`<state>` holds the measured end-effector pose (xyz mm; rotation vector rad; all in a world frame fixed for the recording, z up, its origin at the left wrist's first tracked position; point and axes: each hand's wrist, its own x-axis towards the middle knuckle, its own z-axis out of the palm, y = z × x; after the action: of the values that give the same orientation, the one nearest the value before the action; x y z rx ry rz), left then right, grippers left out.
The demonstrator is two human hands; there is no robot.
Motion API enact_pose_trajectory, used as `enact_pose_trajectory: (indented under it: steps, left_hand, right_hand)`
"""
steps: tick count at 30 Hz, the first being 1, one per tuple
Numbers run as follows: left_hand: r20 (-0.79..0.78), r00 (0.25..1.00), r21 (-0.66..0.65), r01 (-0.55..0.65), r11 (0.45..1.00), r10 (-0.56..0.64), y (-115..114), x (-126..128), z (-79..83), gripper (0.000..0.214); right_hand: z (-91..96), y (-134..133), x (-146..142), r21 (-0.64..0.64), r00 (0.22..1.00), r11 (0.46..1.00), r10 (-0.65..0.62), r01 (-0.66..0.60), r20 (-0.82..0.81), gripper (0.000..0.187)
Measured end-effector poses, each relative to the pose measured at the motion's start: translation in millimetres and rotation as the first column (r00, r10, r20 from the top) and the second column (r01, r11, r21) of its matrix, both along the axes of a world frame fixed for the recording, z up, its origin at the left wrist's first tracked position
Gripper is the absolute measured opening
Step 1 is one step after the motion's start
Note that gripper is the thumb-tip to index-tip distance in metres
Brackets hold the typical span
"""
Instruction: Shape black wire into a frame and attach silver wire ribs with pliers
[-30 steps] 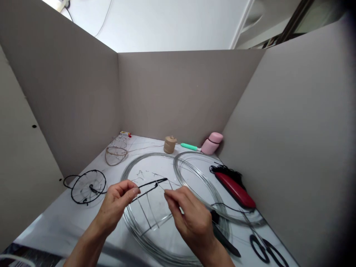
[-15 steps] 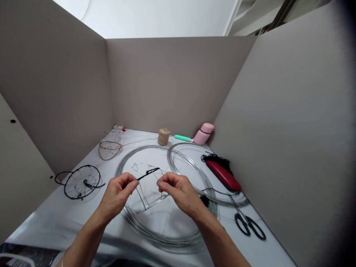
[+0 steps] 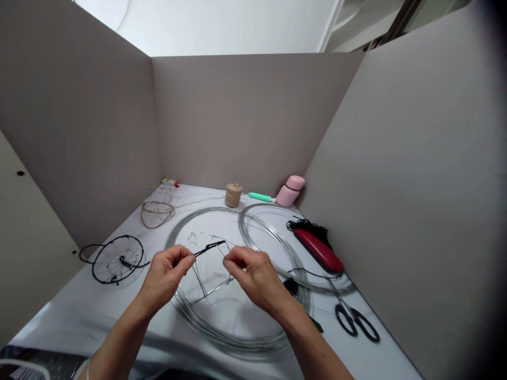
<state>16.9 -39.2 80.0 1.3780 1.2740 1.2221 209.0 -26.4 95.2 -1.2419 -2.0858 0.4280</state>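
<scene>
Left hand point(image 3: 164, 274) is pinching black-coated thin wire point(image 3: 209, 247) above coiled silver wire point(image 3: 233, 342) | wire is pointing rightward, its free tip nearer right hand point(image 3: 253, 274) | right hand is narrowing, hold unclear

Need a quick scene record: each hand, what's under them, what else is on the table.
left hand: pinches a black-wrapped wire
right hand: beside a thin wire frame, contact unclear
under hands: silver wire coil
rest: black wire frame, scissors, twine spool, pink bottle
</scene>
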Motion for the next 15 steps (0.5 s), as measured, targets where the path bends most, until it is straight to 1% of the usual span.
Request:
enact_pose_trajectory:
  steps: [2, 5, 7, 10, 11, 12, 15]
  left_hand:
    - [-0.014, 1.000, 0.013, -0.005, 1.000, 0.005, 0.1, 0.8, -0.2, 0.025]
    - [-0.020, 1.000, 0.022, -0.004, 1.000, 0.005, 0.4, 2.9, 0.1, 0.024]
    - [-0.011, 1.000, 0.031, -0.017, 0.999, 0.018, 0.6, 4.8, 1.1, 0.023]
    - [0.000, 0.998, 0.065, -0.063, 0.996, 0.063, 0.6, 7.2, 2.7, 0.024]
    - [-0.001, 0.997, 0.077, -0.071, 0.994, 0.072, 0.4, 7.8, 2.7, 0.025]
    - [-0.004, 0.997, 0.089, -0.078, 0.993, 0.078, 0.1, 8.4, 2.2, 0.025]
    - [-0.010, 0.993, 0.126, -0.112, 0.986, 0.114, -1.9, 10.8, -2.6, 0.024]
  right_hand:
    - [-2.0, 0.8, 0.1, 0.078, 0.997, 0.997, -0.001, -0.005, 0.077, 0.018]
    - [-7.4, 2.4, -0.3, 0.109, 0.996, 0.994, -0.016, 0.007, 0.088, 0.017]
    - [-11.4, 2.7, -1.0, 0.068, 0.999, 0.997, -0.037, 0.035, 0.021, 0.016]
    - [-17.2, 0.9, -2.4, -0.066, 0.988, 0.997, -0.037, 0.028, -0.148, 0.015]
    - [-19.3, -0.1, -2.9, -0.079, 0.980, 0.996, -0.046, 0.031, -0.195, 0.014]
    - [-21.8, -1.2, -3.6, -0.059, 0.972, 0.997, -0.065, 0.053, -0.226, 0.015]
    - [-31.0, -4.4, -6.9, 0.045, 0.948, 0.981, -0.169, 0.187, -0.270, 0.018]
